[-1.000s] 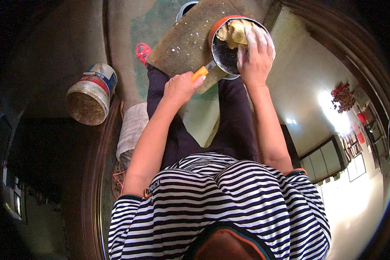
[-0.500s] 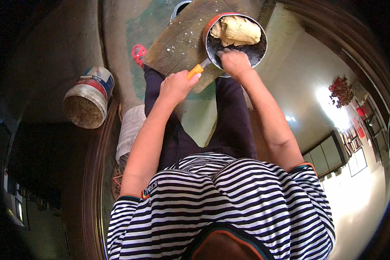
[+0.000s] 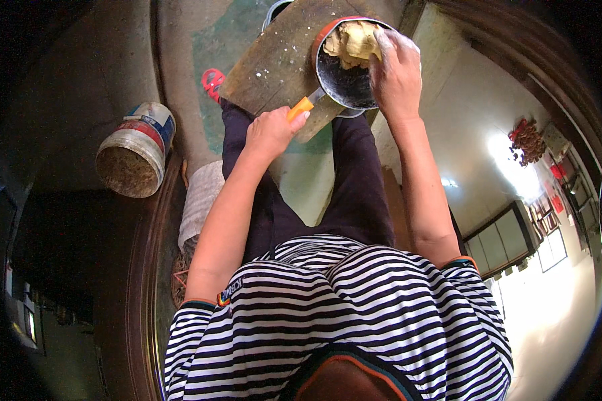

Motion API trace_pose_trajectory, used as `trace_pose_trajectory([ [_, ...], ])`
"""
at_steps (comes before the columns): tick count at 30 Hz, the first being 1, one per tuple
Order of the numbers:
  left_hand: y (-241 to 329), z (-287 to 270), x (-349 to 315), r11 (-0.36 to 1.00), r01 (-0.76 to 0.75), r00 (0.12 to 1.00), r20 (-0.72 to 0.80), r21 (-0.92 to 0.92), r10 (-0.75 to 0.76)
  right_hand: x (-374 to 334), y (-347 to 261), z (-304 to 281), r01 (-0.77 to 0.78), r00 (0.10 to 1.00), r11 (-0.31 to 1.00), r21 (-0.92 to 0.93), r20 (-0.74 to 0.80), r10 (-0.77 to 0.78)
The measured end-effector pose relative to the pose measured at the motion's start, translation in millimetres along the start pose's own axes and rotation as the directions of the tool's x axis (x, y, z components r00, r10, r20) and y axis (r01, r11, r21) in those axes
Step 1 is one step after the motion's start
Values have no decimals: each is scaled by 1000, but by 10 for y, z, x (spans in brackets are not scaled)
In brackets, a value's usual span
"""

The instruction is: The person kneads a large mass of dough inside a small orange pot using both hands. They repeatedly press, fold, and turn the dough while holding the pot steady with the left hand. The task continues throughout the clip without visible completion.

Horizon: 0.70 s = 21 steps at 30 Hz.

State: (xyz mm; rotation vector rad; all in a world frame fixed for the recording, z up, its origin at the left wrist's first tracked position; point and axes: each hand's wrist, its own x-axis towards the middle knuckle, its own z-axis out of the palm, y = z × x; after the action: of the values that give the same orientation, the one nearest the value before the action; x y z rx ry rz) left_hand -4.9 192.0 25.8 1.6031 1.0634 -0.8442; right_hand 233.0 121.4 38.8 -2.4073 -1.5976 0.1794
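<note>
My left hand (image 3: 269, 135) is closed around the orange handle of a frying pan (image 3: 344, 83), which is red outside and dark inside. The pan rests at the right part of a worn wooden board (image 3: 267, 70) beyond my knees. A pale yellow lump of dough (image 3: 352, 43) lies in its far half, with a rough, creased surface. My right hand (image 3: 400, 83) reaches over the pan's right rim, fingers and thumb curled onto the right end of the dough. Whitish smears show on its fingers. Part of the dough is hidden behind them.
White specks dot the board. A round metal rim (image 3: 274, 13) shows past its far edge. On the left, a dirty white bucket (image 3: 132, 157) lies tilted. A red sandal (image 3: 213, 83) is beside the board, and a pale woven sack (image 3: 202, 200) stands by my left leg.
My right hand has moved from the near inside of the pan to the right side of the dough. The dough looks more bunched and partly covered. My left hand keeps its hold.
</note>
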Motion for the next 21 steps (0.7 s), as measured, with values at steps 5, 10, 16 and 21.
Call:
trace_pose_trajectory([
  [5,16,-6,-3,1000,-5,1000,-11,4,5,-148,72,167,21,1000,999,-35,2,-21],
  [10,10,5,-34,1000,21,1000,-14,-12,-22,-484,-67,-27,-85,996,996,-6,34,85],
  [16,41,-13,-36,1000,-21,1000,-10,13,21,-125,151,289,-19,995,999,49,-101,24],
  [21,6,35,-23,1000,-3,1000,-4,3,3,30,-10,398,-68,994,998,-3,87,68],
])
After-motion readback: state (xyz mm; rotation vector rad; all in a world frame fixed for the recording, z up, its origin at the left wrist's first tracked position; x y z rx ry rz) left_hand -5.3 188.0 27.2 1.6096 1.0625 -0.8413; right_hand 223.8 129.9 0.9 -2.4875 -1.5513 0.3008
